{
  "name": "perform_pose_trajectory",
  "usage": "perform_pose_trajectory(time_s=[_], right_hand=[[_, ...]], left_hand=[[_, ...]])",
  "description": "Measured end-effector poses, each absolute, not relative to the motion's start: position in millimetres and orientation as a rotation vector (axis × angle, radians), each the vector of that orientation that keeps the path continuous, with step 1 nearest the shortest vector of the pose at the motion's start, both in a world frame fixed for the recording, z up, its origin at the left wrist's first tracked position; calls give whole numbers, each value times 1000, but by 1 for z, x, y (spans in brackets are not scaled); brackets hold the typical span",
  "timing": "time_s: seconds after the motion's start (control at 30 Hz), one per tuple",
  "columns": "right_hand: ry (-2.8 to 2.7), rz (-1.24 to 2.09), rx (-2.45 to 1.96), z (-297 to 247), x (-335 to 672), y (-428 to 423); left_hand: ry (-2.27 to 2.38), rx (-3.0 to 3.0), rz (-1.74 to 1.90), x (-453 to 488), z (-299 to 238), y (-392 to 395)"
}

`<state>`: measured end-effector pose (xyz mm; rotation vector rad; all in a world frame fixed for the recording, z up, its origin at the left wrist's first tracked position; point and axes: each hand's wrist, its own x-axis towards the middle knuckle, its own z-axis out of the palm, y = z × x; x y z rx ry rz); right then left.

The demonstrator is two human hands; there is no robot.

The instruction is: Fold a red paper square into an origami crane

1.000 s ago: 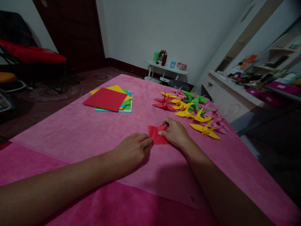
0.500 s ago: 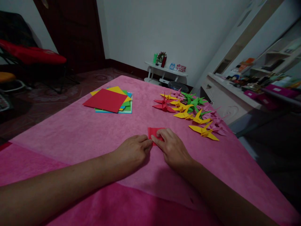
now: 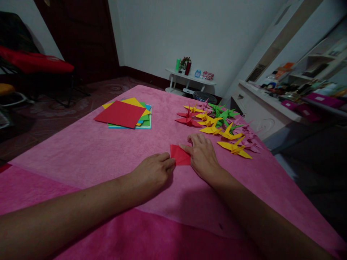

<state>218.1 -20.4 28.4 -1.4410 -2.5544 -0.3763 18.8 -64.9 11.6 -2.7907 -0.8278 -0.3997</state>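
Note:
A small folded red paper (image 3: 179, 157) lies on the pink cloth (image 3: 89, 151) in front of me. My left hand (image 3: 151, 175) rests curled on the cloth, its fingertips pinching the paper's left corner. My right hand (image 3: 202, 155) lies flat over the paper's right side, fingers stretched out and pressing it down. To the right, past my right hand, sit several folded paper cranes (image 3: 217, 126) in red, yellow, green and pink.
A stack of coloured paper squares (image 3: 123, 113), a red sheet on top, lies at the far left of the cloth. A white side table (image 3: 189, 79) stands by the wall, a white dresser (image 3: 260, 104) at right, a dark chair with a red cushion (image 3: 35, 65) at left.
My right hand slid across the red paper from pinching its far edge to lying flat on its right side. The left hand has stayed at the left corner.

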Motion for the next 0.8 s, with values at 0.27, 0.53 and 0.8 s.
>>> perform_pose_trajectory(time_s=[0.27,0.53,0.8], right_hand=[[-2442,-152,-1301,39,198,-68],[-2580,298,-1237,25,197,-120],[-2585,63,-1275,6,218,-98]], left_hand=[[-819,-2790,-447,18,16,-67],[-827,-2823,-341,15,12,-66],[-785,-2797,-376,16,13,-66]])
